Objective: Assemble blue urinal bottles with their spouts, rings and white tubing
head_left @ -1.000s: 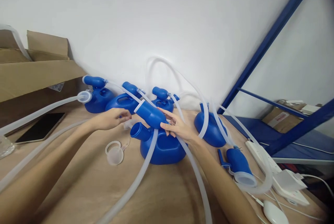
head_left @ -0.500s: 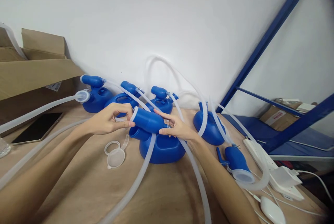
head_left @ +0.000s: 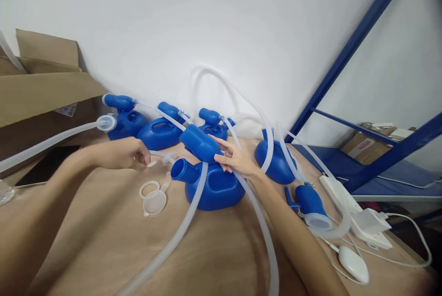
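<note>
In my right hand [head_left: 230, 155] is a blue bottle-shaped piece [head_left: 201, 143], tilted with its mouth up to the left and no white ring on it. It is over a blue jug [head_left: 221, 190] with an uncapped spout. My left hand [head_left: 133, 154], left of the jug, pinches a small white ring [head_left: 152, 164], seen partly edge-on. A translucent cap with a ring strap [head_left: 154, 202] lies on the table between my left forearm and the jug. Ribbed clear hose [head_left: 186, 229] runs in front of the jug, and another length passes beneath my right wrist.
Several blue jugs [head_left: 160, 136] with hoses stand along the wall. At the left are a cardboard box [head_left: 44, 95] and a dark phone [head_left: 48, 165]. Right of my forearm lie a blue bottle piece [head_left: 312, 201], a power strip [head_left: 352, 208] and a white mouse-like object [head_left: 354, 264].
My left hand has moved left, away from the blue piece, with the white ring that was on its mouth. The piece now tilts more steeply in my right hand.
</note>
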A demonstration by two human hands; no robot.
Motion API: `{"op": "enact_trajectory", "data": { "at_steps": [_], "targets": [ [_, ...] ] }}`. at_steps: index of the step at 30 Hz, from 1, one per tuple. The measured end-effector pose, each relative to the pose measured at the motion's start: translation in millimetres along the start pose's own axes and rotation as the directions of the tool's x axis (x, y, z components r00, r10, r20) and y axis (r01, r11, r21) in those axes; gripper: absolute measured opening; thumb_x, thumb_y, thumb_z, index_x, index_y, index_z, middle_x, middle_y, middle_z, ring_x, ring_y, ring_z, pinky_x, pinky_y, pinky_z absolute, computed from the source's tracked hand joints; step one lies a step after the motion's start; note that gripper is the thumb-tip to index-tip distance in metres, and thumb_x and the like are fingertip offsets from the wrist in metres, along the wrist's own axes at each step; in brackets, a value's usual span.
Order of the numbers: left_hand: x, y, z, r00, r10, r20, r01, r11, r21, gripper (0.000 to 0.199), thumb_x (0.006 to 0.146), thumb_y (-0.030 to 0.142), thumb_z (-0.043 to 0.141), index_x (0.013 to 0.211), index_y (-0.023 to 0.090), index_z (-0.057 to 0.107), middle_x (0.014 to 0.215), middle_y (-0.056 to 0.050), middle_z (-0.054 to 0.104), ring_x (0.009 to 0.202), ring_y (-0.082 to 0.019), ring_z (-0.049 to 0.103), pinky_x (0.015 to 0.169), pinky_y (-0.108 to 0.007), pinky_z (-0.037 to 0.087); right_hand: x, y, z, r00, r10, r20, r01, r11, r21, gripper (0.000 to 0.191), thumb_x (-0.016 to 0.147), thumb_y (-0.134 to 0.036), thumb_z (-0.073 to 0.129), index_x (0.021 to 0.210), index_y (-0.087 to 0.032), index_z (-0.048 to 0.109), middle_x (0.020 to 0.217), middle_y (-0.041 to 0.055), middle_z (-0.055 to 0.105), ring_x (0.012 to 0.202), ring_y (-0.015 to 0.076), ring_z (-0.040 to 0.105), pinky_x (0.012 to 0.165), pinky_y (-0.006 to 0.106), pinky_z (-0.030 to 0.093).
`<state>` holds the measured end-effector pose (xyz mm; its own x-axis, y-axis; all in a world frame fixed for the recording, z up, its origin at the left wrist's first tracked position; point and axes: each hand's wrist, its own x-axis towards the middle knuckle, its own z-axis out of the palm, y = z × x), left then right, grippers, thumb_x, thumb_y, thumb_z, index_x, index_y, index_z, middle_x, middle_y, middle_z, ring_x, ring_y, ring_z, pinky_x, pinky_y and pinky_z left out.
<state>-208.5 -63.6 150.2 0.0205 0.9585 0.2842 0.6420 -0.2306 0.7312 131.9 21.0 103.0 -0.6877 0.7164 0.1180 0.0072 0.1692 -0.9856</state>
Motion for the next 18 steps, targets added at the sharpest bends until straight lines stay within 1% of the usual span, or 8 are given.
{"op": "enact_trajectory", "data": {
  "at_steps": [4, 6, 7, 9, 11, 12, 14, 18],
  "targets": [
    [-1, 10, 16.2, 1.000, -0.014, 0.008, 0.013, 1.000, 0.022, 0.066, 0.083, 0.082, 0.060, 0.109, 0.024, 0.078, 0.096, -0.010, 0.076, 0.101, -0.033, 0.070, 0.086, -0.043, 0.061, 0, 1, 1, 1.000, -0.019, -0.003, 0.020, 0.999, 0.044, 0.091, 0.082, -0.037, 0.088, 0.162, -0.030, 0.045, 0.128, 0.0083, 0.070, 0.062, 0.0044, 0.059, 0.045, 0.016, 0.048],
    [1, 16, 20.7, 0.998, -0.002, 0.059, 0.000, 1.000, 0.026, 0.069, 0.080, 0.083, 0.063, 0.113, 0.025, 0.078, 0.102, -0.010, 0.077, 0.104, -0.035, 0.070, 0.089, -0.044, 0.061, -1, -1, 3, 1.000, -0.029, 0.009, 0.029, 0.999, 0.036, 0.091, 0.081, -0.035, 0.089, 0.161, -0.029, 0.046, 0.132, 0.0090, 0.070, 0.072, 0.0084, 0.065, 0.052, 0.017, 0.053],
    [2, 19, 21.9, 0.995, 0.009, 0.098, -0.012, 1.000, 0.028, 0.070, 0.079, 0.083, 0.065, 0.116, 0.025, 0.077, 0.106, -0.010, 0.077, 0.106, -0.035, 0.070, 0.092, -0.045, 0.061, -1, -3, 5, 0.999, -0.038, 0.017, 0.037, 0.999, 0.030, 0.091, 0.080, -0.034, 0.090, 0.161, -0.028, 0.047, 0.135, 0.0094, 0.070, 0.081, 0.0116, 0.069, 0.059, 0.019, 0.057],
    [3, 23, 23.8, 0.986, 0.034, 0.164, -0.038, 0.999, 0.017, 0.076, 0.076, 0.082, 0.069, 0.126, 0.026, 0.072, 0.122, -0.011, 0.075, 0.114, -0.037, 0.069, 0.094, -0.046, 0.061, -3, -9, 11, 0.997, -0.069, 0.033, 0.068, 0.998, 0.015, 0.092, 0.078, -0.033, 0.091, 0.160, -0.026, 0.048, 0.142, 0.0098, 0.067, 0.103, 0.0187, 0.073, 0.082, 0.029, 0.064],
    [1, 28, 26.6, 0.986, 0.058, 0.158, -0.054, 0.998, -0.030, 0.087, 0.074, 0.081, 0.073, 0.143, 0.029, 0.061, 0.141, -0.012, 0.067, 0.124, -0.039, 0.065, 0.093, -0.045, 0.063, -7, -17, 19, 0.994, -0.097, 0.055, 0.098, 0.995, -0.015, 0.093, 0.078, -0.033, 0.092, 0.160, -0.026, 0.048, 0.150, 0.0095, 0.064, 0.121, 0.0249, 0.070, 0.105, 0.042, 0.060],
    [-1, 30, 28.5, 0.990, 0.066, 0.125, -0.059, 0.996, -0.059, 0.093, 0.074, 0.080, 0.073, 0.149, 0.030, 0.055, 0.146, -0.012, 0.063, 0.128, -0.039, 0.064, 0.091, -0.044, 0.063, -10, -22, 23, 0.992, -0.111, 0.061, 0.113, 0.993, -0.041, 0.093, 0.079, -0.033, 0.091, 0.160, -0.026, 0.048, 0.153, 0.0090, 0.062, 0.127, 0.0270, 0.068, 0.112, 0.047, 0.056],
    [-6, 37, 32.2, 0.995, 0.081, 0.053, -0.076, 0.994, -0.084, 0.090, 0.078, 0.077, 0.071, 0.152, 0.029, 0.051, 0.145, -0.012, 0.063, 0.124, -0.037, 0.065, 0.086, -0.041, 0.063, -17, -32, 29, 0.989, -0.143, 0.041, 0.147, 0.980, -0.132, 0.087, 0.082, -0.035, 0.089, 0.159, -0.029, 0.050, 0.156, 0.0078, 0.059, 0.127, 0.0279, 0.067, 0.112, 0.050, 0.056],
    [-12, 50, 33.5, 0.994, 0.086, -0.064, -0.093, 0.990, -0.104, 0.060, 0.090, 0.068, 0.066, 0.127, 0.020, 0.067, 0.110, -0.006, 0.073, 0.089, -0.024, 0.068, 0.069, -0.030, 0.058, -31, -49, 33, 0.972, -0.225, -0.069, 0.186, 0.914, -0.361, 0.075, 0.082, -0.041, 0.088, 0.151, -0.032, 0.058, 0.153, 0.0084, 0.059, 0.104, 0.0209, 0.071, 0.086, 0.036, 0.064]
  ]
}}
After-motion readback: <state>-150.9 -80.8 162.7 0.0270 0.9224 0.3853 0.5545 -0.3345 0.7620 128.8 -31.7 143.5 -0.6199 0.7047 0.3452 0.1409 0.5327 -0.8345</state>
